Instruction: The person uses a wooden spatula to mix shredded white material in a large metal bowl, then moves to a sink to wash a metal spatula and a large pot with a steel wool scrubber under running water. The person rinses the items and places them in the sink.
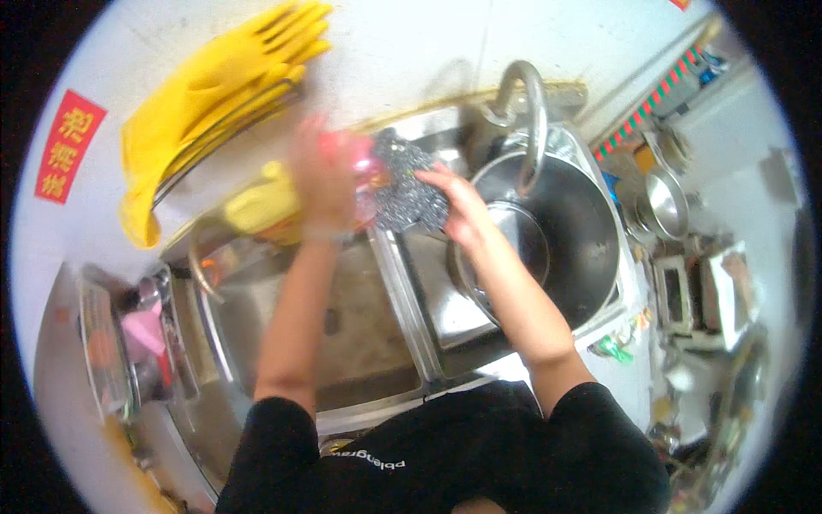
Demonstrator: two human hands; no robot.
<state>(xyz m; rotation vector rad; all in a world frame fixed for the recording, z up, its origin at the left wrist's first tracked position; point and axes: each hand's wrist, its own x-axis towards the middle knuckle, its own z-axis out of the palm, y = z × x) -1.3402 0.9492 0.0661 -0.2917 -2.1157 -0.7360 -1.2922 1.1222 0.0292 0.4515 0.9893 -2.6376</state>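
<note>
My right hand [461,204] grips the right side of a bulky grey, glittering wad that looks like steel wool [408,186], above the back of the divider in a two-basin stainless steel sink [398,289]. Left of the wad, against it, is a shiny pink-red thing [359,154], perhaps plastic; its shape is partly hidden. My left hand [324,180] is smeared by motion, over or beside the pink-red thing. Whether its fingers hold anything is too blurred to tell. Behind the left wrist lies a yellow cloth or sponge [263,202].
A large metal pot [578,238] stands in the right basin under a curved faucet [539,122]. Yellow rubber gloves [212,109] hang from a wire rack on the wall. A crate of items [141,340] sits at left; metal bowls [666,202] stand on the right.
</note>
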